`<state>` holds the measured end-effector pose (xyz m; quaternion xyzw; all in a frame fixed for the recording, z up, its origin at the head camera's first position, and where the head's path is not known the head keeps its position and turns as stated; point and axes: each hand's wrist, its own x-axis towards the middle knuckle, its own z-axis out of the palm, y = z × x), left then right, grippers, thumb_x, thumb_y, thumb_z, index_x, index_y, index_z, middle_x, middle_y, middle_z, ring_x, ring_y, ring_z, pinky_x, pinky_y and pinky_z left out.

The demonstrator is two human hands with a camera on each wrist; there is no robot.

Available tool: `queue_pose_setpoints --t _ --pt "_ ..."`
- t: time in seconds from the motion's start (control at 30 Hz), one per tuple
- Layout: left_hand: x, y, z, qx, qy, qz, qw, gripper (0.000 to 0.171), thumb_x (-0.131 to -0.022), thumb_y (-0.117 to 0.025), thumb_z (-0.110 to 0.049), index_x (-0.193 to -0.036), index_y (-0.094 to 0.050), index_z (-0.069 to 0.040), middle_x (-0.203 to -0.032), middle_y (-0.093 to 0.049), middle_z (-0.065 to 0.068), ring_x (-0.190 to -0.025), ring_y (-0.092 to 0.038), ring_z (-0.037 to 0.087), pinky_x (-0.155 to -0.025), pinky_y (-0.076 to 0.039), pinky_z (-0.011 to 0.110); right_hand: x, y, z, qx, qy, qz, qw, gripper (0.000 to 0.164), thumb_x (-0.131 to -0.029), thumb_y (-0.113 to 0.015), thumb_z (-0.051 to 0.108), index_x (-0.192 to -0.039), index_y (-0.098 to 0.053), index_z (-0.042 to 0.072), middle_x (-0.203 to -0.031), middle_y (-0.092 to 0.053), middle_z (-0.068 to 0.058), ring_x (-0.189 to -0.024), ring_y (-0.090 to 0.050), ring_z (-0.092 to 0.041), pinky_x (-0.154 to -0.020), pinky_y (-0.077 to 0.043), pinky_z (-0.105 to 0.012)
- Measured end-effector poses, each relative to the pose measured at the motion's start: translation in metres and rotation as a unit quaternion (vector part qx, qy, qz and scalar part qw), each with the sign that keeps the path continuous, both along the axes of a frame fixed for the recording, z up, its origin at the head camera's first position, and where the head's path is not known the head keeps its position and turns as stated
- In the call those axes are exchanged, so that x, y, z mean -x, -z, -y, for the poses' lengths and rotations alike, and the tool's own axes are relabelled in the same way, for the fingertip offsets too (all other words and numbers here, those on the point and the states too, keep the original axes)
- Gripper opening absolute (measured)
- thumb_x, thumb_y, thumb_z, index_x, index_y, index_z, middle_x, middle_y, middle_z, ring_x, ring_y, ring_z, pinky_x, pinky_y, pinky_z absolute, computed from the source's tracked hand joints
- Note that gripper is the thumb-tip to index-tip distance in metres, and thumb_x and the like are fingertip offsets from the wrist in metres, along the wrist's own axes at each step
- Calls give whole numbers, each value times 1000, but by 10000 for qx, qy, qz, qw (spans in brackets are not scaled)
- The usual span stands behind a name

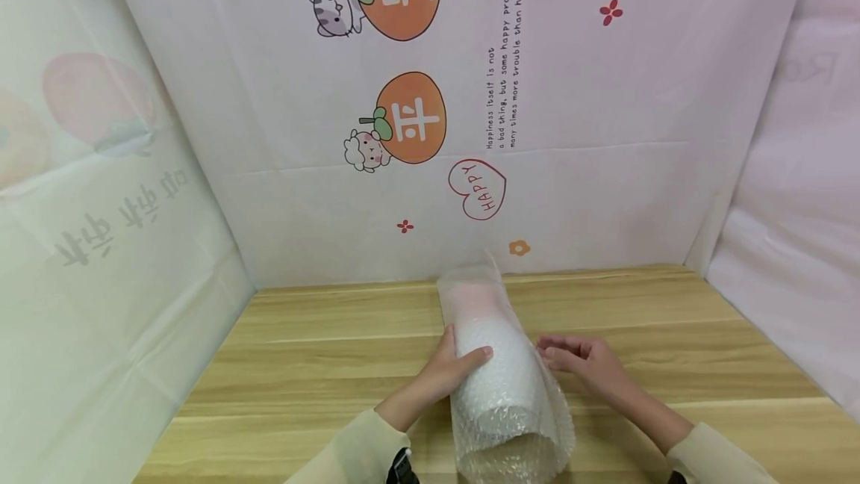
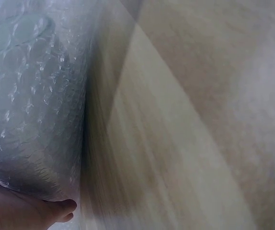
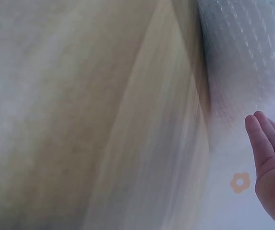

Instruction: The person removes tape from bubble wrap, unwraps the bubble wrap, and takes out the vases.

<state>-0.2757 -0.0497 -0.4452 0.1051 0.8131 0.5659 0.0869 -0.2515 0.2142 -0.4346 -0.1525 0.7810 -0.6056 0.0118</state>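
A long roll of clear bubble wrap [image 1: 500, 376] lies on the table, pointing away from me. Its near end is a loose open tube, and something pinkish shows through the layers toward the far end. My left hand [image 1: 446, 368] grips the roll from the left, thumb over the top. In the left wrist view that hand [image 2: 27, 211] lies against the bubbled surface [image 2: 37, 96]. On the other side, my right hand [image 1: 591, 366] has its fingertips right at the wrap's edge. The right wrist view shows its fingers [image 3: 259, 139] extended beside the roll.
The wood-grain table [image 1: 322, 349] meets a white printed cloth [image 1: 571, 193] at the back, close to the roll's far end. More cloth hangs at the left [image 1: 101, 282] and right [image 1: 793, 245] sides.
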Motion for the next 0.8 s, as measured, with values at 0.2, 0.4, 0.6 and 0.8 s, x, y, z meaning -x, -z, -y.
queue_pose_setpoints --t 0.2,0.4,0.6,0.8 --pt "1 0 0 21 -13 23 10000 106 -87 -65 -51 -151 -5 9 -156 -10 29 -142 -13 44 -112 -16 56 7 -2 1 265 81 145 9995 48 -98 -58 17 -128 -49 -20 -128 -52 -35 -107 -65 -24 -86 -53 -35" --pt "0 0 0 -16 2 59 10000 106 -87 -65 -51 -152 -5 8 -156 -10 29 -142 -13 44 -112 -17 56 14 -2 3 296 278 238 9989 48 -97 -61 18 -128 -51 -18 -126 -55 -32 -104 -66 -17 -85 -53 -35" --pt "-1 -2 0 -16 -16 52 10000 106 -87 -65 -51 -151 -5 9 -156 -10 30 -142 -13 44 -112 -17 56 21 -2 5 233 358 396 9983 52 -96 -63 21 -131 -51 -15 -128 -56 -29 -108 -64 -27 -85 -53 -37" --pt "-1 -1 0 38 -64 45 10000 106 -87 -65 -52 -151 -6 9 -155 -12 30 -141 -15 45 -112 -18 56 25 -1 11 67 334 502 9982 55 -95 -64 24 -132 -50 -14 -127 -58 -27 -110 -62 -30 -84 -54 -34"
